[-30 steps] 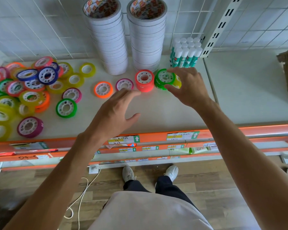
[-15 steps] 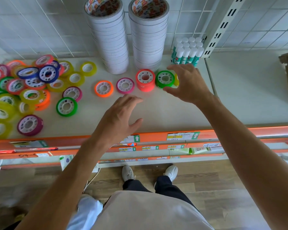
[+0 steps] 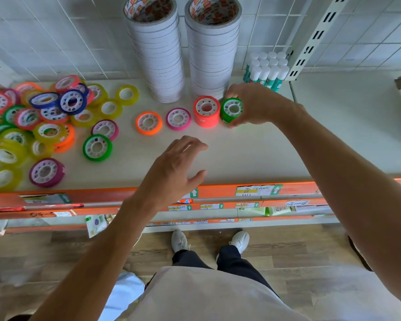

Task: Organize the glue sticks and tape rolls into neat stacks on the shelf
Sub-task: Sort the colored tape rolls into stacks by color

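Note:
My right hand [image 3: 257, 105] grips a small stack of green tape rolls [image 3: 231, 110] standing right of a red stack [image 3: 206, 111] on the white shelf [image 3: 252, 154]. A pink roll [image 3: 178, 118] and an orange roll [image 3: 148, 123] lie flat in a row to the left. My left hand [image 3: 176, 167] hovers over the shelf's front with relaxed fingers, holding nothing. A loose heap of coloured rolls [image 3: 44, 126] covers the left side. Glue sticks [image 3: 267, 70] stand bunched at the back, behind my right hand.
Two tall stacks of white tape rolls [image 3: 158, 54] [image 3: 212, 52] stand against the wire grid back. An upright shelf post [image 3: 315, 35] rises on the right, with another shelf section [image 3: 347, 107] beyond it. An orange price rail [image 3: 241, 192] lines the front edge.
My right hand has closed around the green stack and shifted it left against the red one. My left hand has drawn back toward the front edge.

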A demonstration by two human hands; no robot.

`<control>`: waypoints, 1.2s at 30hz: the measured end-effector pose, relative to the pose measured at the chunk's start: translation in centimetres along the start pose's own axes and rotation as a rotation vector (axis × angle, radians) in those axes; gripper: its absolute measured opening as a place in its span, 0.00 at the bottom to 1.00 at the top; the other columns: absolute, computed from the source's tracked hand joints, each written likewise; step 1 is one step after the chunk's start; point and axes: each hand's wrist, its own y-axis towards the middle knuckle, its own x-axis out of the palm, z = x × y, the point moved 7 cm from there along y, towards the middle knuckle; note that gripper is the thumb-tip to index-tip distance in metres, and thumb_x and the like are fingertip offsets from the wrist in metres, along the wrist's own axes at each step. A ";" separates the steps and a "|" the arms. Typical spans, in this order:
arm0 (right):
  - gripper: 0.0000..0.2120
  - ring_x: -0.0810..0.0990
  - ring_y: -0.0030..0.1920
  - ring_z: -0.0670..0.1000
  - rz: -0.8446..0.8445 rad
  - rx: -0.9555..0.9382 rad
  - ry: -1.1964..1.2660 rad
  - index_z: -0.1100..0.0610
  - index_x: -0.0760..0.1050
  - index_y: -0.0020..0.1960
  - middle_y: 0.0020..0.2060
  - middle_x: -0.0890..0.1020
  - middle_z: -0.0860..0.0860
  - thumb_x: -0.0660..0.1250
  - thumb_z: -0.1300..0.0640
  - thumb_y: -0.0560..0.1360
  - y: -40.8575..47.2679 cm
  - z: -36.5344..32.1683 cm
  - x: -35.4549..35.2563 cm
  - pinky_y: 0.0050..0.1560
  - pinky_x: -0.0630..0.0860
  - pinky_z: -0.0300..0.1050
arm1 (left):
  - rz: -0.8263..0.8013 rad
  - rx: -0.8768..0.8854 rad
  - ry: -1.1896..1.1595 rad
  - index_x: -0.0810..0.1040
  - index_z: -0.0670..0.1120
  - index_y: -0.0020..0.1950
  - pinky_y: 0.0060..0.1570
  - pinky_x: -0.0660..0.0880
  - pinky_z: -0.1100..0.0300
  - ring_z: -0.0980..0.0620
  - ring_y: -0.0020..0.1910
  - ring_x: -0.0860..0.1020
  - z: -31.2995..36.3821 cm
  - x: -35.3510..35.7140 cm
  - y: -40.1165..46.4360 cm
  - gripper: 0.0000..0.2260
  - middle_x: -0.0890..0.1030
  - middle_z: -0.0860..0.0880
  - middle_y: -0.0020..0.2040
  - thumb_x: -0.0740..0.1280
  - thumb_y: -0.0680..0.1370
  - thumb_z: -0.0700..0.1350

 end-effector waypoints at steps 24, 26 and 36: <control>0.43 0.73 0.66 0.57 -0.075 0.047 -0.147 0.53 0.67 0.72 0.67 0.75 0.53 0.81 0.43 0.63 -0.5 -0.9 -0.5 0.65 0.72 0.54 | 0.012 0.003 -0.014 0.77 0.43 0.65 0.53 0.79 0.45 0.45 0.59 0.77 -0.4 0.3 -0.4 0.20 0.77 0.46 0.61 0.72 0.74 0.44; 0.43 0.73 0.66 0.57 -0.093 0.043 -0.149 0.53 0.67 0.72 0.66 0.75 0.54 0.81 0.45 0.63 -0.6 -1.2 -0.5 0.65 0.72 0.54 | 0.010 0.005 -0.014 0.77 0.43 0.65 0.53 0.79 0.45 0.45 0.59 0.77 -0.5 0.4 -0.5 0.20 0.77 0.46 0.61 0.73 0.74 0.44; 0.36 0.77 0.60 0.57 -0.022 0.085 -0.218 0.57 0.72 0.67 0.61 0.79 0.56 0.76 0.38 0.68 -1.0 -2.2 -0.7 0.58 0.74 0.52 | 0.006 0.004 -0.015 0.77 0.43 0.64 0.53 0.80 0.45 0.46 0.59 0.77 -0.5 0.7 -0.6 0.20 0.77 0.46 0.61 0.74 0.74 0.44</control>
